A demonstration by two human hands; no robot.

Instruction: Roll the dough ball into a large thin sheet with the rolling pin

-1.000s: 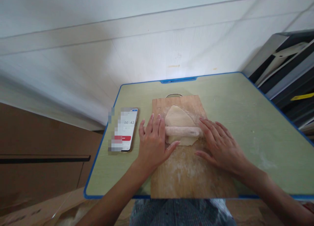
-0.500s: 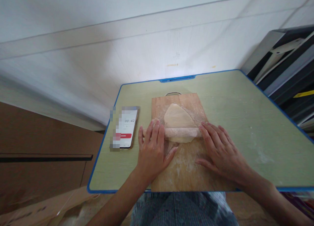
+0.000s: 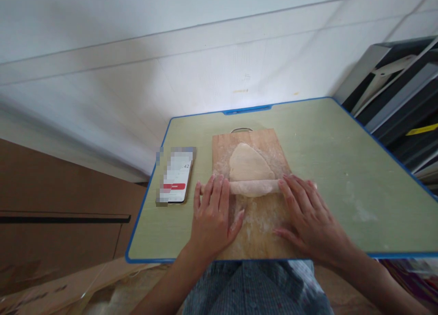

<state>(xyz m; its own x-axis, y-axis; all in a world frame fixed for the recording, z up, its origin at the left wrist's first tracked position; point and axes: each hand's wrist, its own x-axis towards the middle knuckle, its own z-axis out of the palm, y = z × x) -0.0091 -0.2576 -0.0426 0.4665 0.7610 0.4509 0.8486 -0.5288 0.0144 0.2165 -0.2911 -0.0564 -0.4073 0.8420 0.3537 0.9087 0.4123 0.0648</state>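
my left hand [image 3: 211, 217] and right hand [image 3: 310, 217] lie spread across the rolling pin [image 3: 255, 187], best held endwise; dough [image 3: 249, 162] seems soft.

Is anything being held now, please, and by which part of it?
The rolling pin, though not visibly grasped: the left hand lies over it near its left end, the right hand near its right end.

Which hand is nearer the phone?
The left hand, on the end of the rolling pin toward the phone; the right hand is at the opposite end.
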